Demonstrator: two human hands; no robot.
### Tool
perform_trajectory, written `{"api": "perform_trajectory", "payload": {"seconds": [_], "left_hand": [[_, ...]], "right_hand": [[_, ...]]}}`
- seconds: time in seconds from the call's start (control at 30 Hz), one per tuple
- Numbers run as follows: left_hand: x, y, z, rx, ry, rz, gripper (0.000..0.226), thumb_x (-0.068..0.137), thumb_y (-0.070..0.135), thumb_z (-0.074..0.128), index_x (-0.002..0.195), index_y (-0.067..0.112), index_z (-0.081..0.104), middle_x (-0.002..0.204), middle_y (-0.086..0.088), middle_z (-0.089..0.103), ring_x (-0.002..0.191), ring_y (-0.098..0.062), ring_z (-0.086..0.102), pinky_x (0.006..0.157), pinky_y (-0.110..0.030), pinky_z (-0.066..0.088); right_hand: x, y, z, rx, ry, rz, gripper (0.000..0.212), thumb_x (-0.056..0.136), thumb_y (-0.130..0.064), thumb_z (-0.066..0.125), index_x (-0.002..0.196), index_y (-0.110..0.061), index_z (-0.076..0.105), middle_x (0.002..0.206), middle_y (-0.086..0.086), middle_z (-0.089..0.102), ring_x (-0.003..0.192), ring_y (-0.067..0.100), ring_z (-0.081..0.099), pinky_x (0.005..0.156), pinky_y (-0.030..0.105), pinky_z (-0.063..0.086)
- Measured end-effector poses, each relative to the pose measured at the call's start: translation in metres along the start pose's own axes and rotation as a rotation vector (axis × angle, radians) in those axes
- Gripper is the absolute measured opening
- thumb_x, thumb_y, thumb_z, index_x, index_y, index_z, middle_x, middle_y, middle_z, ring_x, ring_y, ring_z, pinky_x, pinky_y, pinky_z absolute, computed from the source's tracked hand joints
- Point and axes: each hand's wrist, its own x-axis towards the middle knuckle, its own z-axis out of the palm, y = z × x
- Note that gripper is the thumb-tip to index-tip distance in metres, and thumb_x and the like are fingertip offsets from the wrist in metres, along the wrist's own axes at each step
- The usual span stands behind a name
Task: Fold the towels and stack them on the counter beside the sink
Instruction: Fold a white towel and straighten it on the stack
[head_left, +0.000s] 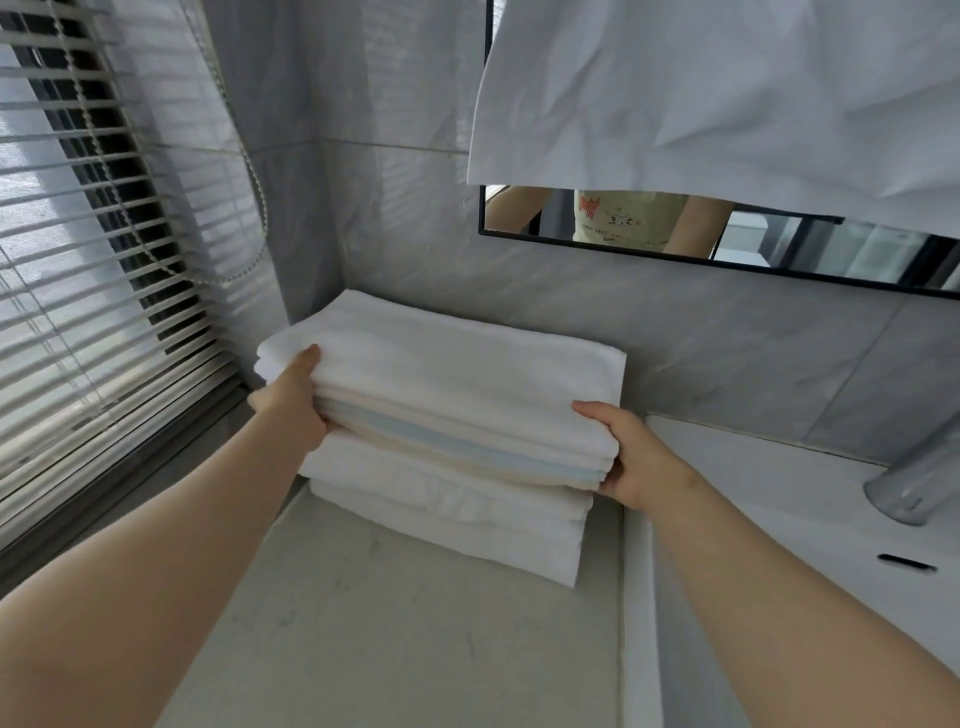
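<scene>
Where pale counter (415, 649) meets tiled wall (727, 332), towel stack (467, 384), slatted blinds (78, 260)

A stack of towels (441, 415) sits in the middle of the frame, on the far end of the counter (389, 649) and close to the wall behind it. The left hand (296, 400) grips the stack's left end and the right hand (628, 457) its right end, thumbs on top of the upper layers. The sink (779, 519) lies to the right of the counter, with the faucet (914, 483) at the right edge. The blinds (78, 260) fill the left side. A mirror (831, 249) hangs on the wall at upper right, with a cloth (727, 93) in front of its upper part.
</scene>
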Motion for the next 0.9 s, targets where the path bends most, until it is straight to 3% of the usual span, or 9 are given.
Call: {"api": "perform_trajectory", "payload": {"seconds": [0.17, 0.27, 0.37, 0.4, 0.47, 0.57, 0.77, 0.83, 0.9], "left_hand": [[-0.006, -0.008, -0.004, 0.105, 0.024, 0.092, 0.079, 0.078, 0.045, 0.072, 0.140, 0.024, 0.026, 0.140, -0.004, 0.038, 0.123, -0.029, 0.044, 0.090, -0.048, 0.049], [-0.014, -0.005, 0.003, 0.225, 0.091, 0.156, 0.076, 0.086, 0.054, 0.055, 0.147, 0.031, 0.014, 0.149, -0.005, 0.026, 0.131, -0.032, 0.035, 0.099, -0.051, 0.040], [-0.033, -0.021, 0.013, 0.528, 0.190, 0.447, 0.072, 0.094, 0.048, 0.043, 0.150, 0.029, 0.003, 0.156, -0.007, 0.009, 0.140, -0.033, 0.019, 0.111, -0.050, 0.020], [-0.039, -0.030, 0.016, 0.634, 0.188, 0.570, 0.071, 0.094, 0.046, 0.042, 0.150, 0.028, 0.002, 0.157, -0.007, 0.004, 0.142, -0.031, 0.012, 0.113, -0.050, 0.015], [-0.051, -0.050, 0.018, 0.859, 0.127, 0.766, 0.067, 0.095, 0.046, 0.039, 0.150, 0.032, 0.003, 0.158, -0.005, -0.005, 0.145, -0.028, -0.004, 0.115, -0.053, 0.003], [-0.056, -0.067, 0.018, 1.063, 0.003, 0.856, 0.056, 0.096, 0.048, 0.031, 0.148, 0.039, 0.013, 0.158, 0.002, -0.010, 0.144, -0.029, -0.018, 0.113, -0.058, -0.003], [-0.038, -0.049, 0.016, 1.174, -0.178, 0.798, 0.048, 0.099, 0.046, 0.024, 0.145, 0.033, 0.029, 0.158, 0.006, 0.002, 0.143, -0.028, -0.021, 0.114, -0.059, 0.001], [-0.040, -0.045, 0.012, 1.259, -0.133, 0.813, 0.047, 0.098, 0.048, 0.023, 0.143, 0.036, 0.030, 0.158, 0.006, -0.001, 0.143, -0.027, -0.021, 0.113, -0.060, -0.003], [-0.048, -0.046, 0.009, 1.356, -0.040, 0.961, 0.048, 0.098, 0.049, 0.023, 0.144, 0.036, 0.027, 0.159, 0.005, -0.007, 0.143, -0.027, -0.021, 0.111, -0.059, -0.010]], "right_hand": [[-0.004, 0.013, 0.000, -0.094, 0.010, 0.057, 0.052, 0.076, -0.040, 0.073, 0.121, -0.021, 0.056, 0.111, 0.010, 0.067, 0.095, 0.028, 0.065, 0.063, 0.038, 0.057], [-0.011, 0.006, 0.001, -0.195, 0.123, 0.049, 0.050, 0.078, -0.043, 0.071, 0.117, -0.014, 0.057, 0.106, 0.009, 0.064, 0.097, 0.027, 0.062, 0.081, 0.039, 0.054], [-0.013, 0.002, 0.011, -0.499, 0.584, -0.461, 0.050, 0.084, -0.035, 0.063, 0.128, -0.015, 0.049, 0.126, 0.008, 0.052, 0.116, 0.028, 0.050, 0.095, 0.036, 0.042], [-0.019, 0.001, 0.017, -0.666, 0.604, -0.657, 0.050, 0.084, -0.040, 0.061, 0.129, -0.020, 0.050, 0.130, 0.004, 0.051, 0.121, 0.025, 0.047, 0.098, 0.036, 0.038], [-0.027, 0.000, 0.026, -1.109, 0.346, -0.829, 0.058, 0.080, -0.056, 0.059, 0.132, -0.031, 0.048, 0.139, -0.007, 0.045, 0.131, 0.019, 0.037, 0.105, 0.036, 0.028], [-0.025, 0.007, 0.024, -1.656, 0.054, -0.683, 0.073, 0.080, -0.060, 0.058, 0.143, -0.045, 0.023, 0.155, -0.013, 0.017, 0.143, 0.016, 0.010, 0.112, 0.041, 0.010], [-0.017, 0.010, 0.026, -1.636, 0.010, -0.604, 0.068, 0.089, -0.053, 0.051, 0.145, -0.048, 0.013, 0.158, -0.013, 0.004, 0.145, 0.016, -0.001, 0.113, 0.051, 0.013], [-0.020, 0.008, 0.026, -1.605, 0.000, -0.598, 0.071, 0.085, -0.059, 0.052, 0.145, -0.049, 0.014, 0.158, -0.013, 0.003, 0.145, 0.015, -0.004, 0.115, 0.051, 0.009], [-0.022, 0.006, 0.021, -1.587, 0.036, -0.605, 0.073, 0.082, -0.066, 0.050, 0.144, -0.050, 0.016, 0.158, -0.013, 0.002, 0.145, 0.015, -0.006, 0.115, 0.050, 0.004]]}}
